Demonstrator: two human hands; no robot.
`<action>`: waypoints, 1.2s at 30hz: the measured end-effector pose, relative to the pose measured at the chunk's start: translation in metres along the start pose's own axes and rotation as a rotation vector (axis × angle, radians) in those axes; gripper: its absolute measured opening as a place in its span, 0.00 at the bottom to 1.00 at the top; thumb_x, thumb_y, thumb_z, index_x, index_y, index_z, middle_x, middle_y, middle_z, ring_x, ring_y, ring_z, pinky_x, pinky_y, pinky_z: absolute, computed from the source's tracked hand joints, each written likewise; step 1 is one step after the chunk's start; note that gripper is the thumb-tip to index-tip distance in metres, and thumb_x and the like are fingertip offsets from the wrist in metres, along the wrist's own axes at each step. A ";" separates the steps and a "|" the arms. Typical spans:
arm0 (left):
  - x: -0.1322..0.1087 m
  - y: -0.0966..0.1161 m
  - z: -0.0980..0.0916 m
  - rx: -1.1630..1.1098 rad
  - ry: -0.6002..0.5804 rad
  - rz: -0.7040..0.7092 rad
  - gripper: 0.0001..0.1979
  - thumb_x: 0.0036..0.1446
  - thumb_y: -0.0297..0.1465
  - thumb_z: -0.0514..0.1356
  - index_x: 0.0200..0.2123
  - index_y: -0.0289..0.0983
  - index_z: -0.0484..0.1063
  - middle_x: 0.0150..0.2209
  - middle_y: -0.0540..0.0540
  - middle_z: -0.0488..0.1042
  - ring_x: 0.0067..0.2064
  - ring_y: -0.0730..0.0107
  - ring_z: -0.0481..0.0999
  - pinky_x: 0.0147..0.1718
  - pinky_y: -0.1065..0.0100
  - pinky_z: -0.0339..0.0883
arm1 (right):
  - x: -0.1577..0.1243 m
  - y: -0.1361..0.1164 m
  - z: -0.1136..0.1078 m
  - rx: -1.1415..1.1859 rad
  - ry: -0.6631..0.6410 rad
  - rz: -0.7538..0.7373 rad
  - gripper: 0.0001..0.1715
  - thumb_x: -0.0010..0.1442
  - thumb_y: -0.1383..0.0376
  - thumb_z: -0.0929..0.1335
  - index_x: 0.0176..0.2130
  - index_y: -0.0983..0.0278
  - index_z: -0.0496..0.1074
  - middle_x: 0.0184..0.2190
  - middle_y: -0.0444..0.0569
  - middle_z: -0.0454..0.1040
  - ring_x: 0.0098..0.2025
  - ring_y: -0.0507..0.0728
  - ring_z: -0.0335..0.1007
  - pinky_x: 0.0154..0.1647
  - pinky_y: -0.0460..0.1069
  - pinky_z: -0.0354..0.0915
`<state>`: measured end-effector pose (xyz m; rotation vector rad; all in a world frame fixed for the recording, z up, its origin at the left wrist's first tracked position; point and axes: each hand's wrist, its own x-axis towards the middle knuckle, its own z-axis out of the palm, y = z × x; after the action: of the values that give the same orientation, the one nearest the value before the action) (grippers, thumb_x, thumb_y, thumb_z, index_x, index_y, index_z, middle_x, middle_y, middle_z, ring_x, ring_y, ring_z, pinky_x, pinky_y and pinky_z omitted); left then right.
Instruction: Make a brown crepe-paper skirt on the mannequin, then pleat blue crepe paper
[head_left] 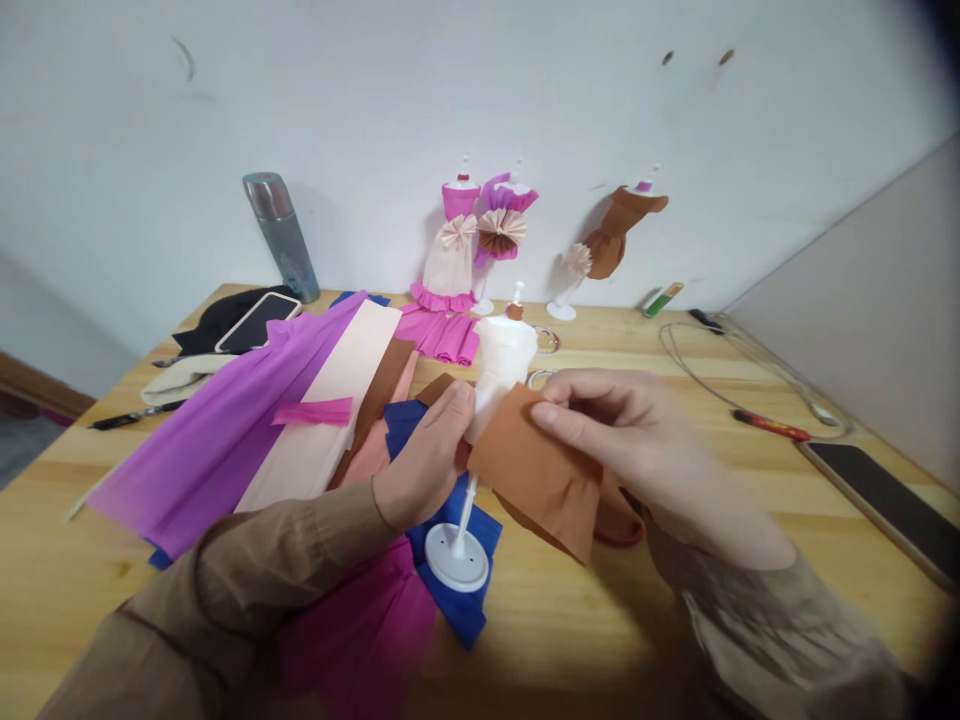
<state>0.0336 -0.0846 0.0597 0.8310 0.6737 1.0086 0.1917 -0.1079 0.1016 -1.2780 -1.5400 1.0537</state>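
My left hand [427, 458] is closed round the waist of a small white mannequin [501, 360] that stands tilted on a thin rod and a round white base [456, 557]. A pleated piece of brown crepe paper [541, 478] hangs against the mannequin's waist like a skirt. My right hand [637, 440] pinches the top edge of that brown paper, with its fingers pressed together. Under the base lies a dark blue paper sheet [465, 600].
Purple [225, 430], peach [330, 410], brown and magenta [360, 640] crepe sheets lie on the wooden table [750, 500]. Three dressed mannequins [457, 240] stand by the wall. A grey flask [281, 235], a phone [259, 322], a wire loop [750, 370] and a dark tablet [885, 500] are also there.
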 end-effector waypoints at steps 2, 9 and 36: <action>0.000 0.000 -0.001 -0.012 -0.024 -0.020 0.15 0.56 0.44 0.62 0.33 0.38 0.71 0.31 0.46 0.76 0.45 0.57 0.77 0.42 0.62 0.72 | -0.002 -0.001 -0.007 0.085 -0.001 -0.002 0.18 0.51 0.53 0.74 0.22 0.61 0.69 0.21 0.44 0.66 0.24 0.52 0.60 0.23 0.47 0.59; -0.001 0.000 -0.006 -0.087 -0.117 -0.058 0.18 0.53 0.41 0.65 0.42 0.38 0.67 0.33 0.49 0.72 0.31 0.70 0.74 0.31 0.68 0.69 | -0.005 -0.005 -0.016 0.263 -0.090 0.031 0.10 0.49 0.59 0.75 0.25 0.61 0.75 0.23 0.46 0.72 0.25 0.53 0.66 0.26 0.48 0.64; -0.010 -0.001 -0.007 0.362 -0.014 0.214 0.11 0.65 0.40 0.51 0.35 0.40 0.63 0.34 0.49 0.65 0.37 0.71 0.66 0.42 0.67 0.66 | -0.008 0.001 0.012 -0.227 0.112 -0.202 0.17 0.59 0.64 0.65 0.20 0.62 0.61 0.19 0.41 0.59 0.23 0.50 0.55 0.24 0.47 0.53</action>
<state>0.0246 -0.0921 0.0563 1.2459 0.7798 1.0864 0.1817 -0.1170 0.0968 -1.2778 -1.6979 0.6832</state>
